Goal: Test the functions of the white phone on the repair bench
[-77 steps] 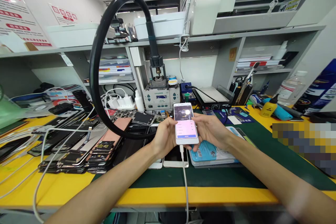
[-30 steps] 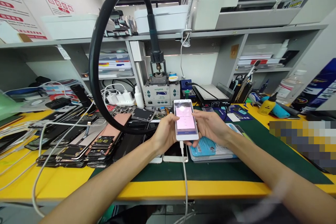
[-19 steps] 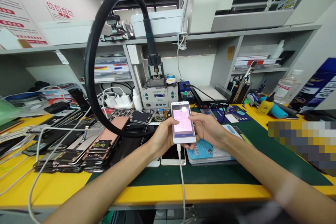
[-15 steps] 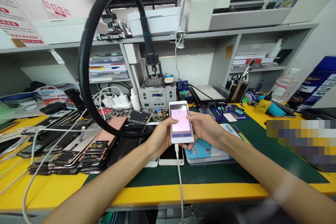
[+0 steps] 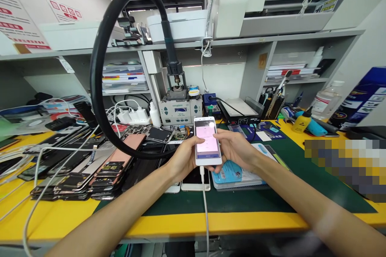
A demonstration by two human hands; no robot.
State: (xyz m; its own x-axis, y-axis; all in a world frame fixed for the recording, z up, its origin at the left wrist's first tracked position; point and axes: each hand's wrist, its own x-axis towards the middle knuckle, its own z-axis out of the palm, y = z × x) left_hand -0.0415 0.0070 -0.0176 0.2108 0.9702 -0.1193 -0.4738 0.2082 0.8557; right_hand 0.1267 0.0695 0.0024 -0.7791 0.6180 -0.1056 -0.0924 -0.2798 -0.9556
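Observation:
Between both hands a white smartphone (image 5: 208,160) is held upright, its lit screen showing a pale pink panel. My left hand (image 5: 185,158) grips its left side, thumb over the screen. On the other side my right hand (image 5: 237,148) is closed round the right edge, its thumb also at the glass and fingertips showing below. A white charging cable (image 5: 205,204) is plugged into the phone's bottom end and hangs past the bench edge. Below the hands another white-framed phone (image 5: 196,188) lies on the green mat (image 5: 241,202). A blue-and-white packet (image 5: 232,174) lies under my right hand.
Stacked phone parts (image 5: 105,180) cover the bench's left side. A thick black hose (image 5: 96,68) arches down from the hot-air station (image 5: 177,110). A yellow bottle (image 5: 301,120), a clear bottle (image 5: 327,98) and a tool holder (image 5: 276,102) stand at the right.
The camera view has shifted very slightly. Both hands keep hold of the smartphone, with the thumbs in nearly the same places on the pink screen.

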